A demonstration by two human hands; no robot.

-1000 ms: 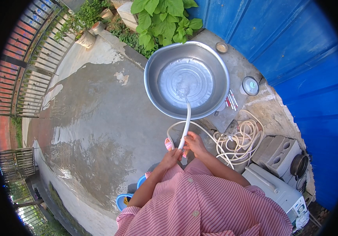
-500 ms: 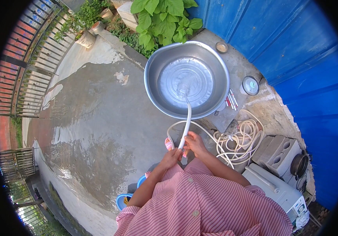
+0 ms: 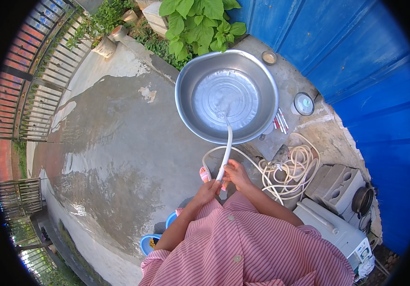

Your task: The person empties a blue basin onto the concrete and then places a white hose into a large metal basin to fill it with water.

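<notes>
A pale hose (image 3: pixel 227 150) reaches from my hands over the near rim of a large metal basin (image 3: pixel 184 107). Water (image 3: pixel 221 112) runs from its end onto the basin floor. Low on the hose, my left hand (image 3: pixel 207 191) is closed around it. My right hand (image 3: pixel 236 173) is just to the right and a little higher, its fingers curled around the hose where it bends away. From there the hose loops right into a loose coil (image 3: pixel 296 167) on the ground.
Behind the basin are a leafy plant (image 3: pixel 197 26) and a blue metal wall (image 3: pixel 348 62). To its right lie a round lidded container (image 3: pixel 304 103) and several thin sticks (image 3: pixel 280 121). A grey block (image 3: pixel 336 186) and a light machine (image 3: pixel 331 229) stand at right, a blue tub (image 3: pixel 146 244) at left.
Water keeps flowing, and its ripples in the basin have shifted slightly. Both hands and the hose stay in place.
</notes>
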